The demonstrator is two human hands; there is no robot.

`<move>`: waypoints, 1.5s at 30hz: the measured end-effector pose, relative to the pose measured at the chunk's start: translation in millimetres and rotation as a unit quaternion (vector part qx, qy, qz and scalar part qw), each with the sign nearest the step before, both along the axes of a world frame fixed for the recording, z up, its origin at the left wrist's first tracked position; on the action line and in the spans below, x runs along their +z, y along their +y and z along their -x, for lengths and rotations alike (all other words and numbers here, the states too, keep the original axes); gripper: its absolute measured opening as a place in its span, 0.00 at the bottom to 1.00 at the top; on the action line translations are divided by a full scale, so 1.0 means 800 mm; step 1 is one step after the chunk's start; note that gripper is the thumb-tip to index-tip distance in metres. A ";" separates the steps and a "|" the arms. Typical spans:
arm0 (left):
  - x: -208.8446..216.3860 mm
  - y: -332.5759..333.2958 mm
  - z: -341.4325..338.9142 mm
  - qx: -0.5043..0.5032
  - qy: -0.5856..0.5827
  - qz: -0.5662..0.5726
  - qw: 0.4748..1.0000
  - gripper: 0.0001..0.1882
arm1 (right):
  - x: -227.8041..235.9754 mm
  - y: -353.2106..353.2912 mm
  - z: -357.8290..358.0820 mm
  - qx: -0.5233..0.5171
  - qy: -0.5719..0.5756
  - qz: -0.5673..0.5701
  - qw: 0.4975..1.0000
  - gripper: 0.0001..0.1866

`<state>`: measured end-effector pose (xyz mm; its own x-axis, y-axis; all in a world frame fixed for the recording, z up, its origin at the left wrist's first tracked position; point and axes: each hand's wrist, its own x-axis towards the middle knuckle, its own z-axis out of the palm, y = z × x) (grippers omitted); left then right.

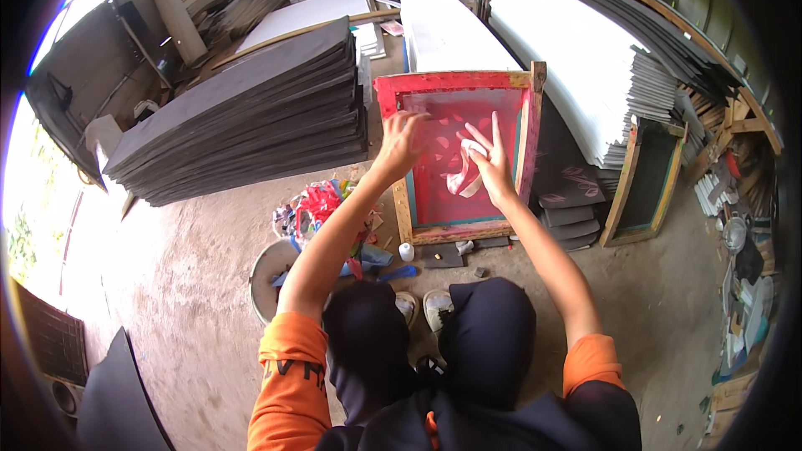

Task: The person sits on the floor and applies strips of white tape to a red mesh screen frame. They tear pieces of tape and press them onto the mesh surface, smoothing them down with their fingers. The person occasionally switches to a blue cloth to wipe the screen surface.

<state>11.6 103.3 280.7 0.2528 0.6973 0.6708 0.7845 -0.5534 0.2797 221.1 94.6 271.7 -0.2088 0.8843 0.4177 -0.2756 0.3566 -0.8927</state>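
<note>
A screen-printing frame (528, 129) with red-stained wooden bars stands in front of me, its mesh (434, 200) smeared pink and red. My right hand (494, 169) is in front of the mesh. It pinches a crumpled pink-and-white cloth (462, 174) near the thumb, while two fingers stretch upward. My left hand (403, 146) is at the frame's left bar, fingers loosely bent and apart, with nothing seen in it. Whether it touches the bar I cannot tell.
Stacked black sheets (251, 108) lie to the left; white sheets (560, 58) are piled right. Another framed screen (647, 175) leans at the right. Below are colourful rags (322, 200), a round tub (266, 280), a small white bottle (406, 251) and a blue scrap (399, 273).
</note>
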 end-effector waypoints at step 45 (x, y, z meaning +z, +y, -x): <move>-0.148 -0.019 -0.014 0.083 -0.261 0.187 0.943 0.21 | -0.158 0.063 0.044 -0.213 -0.276 -0.073 0.934 0.06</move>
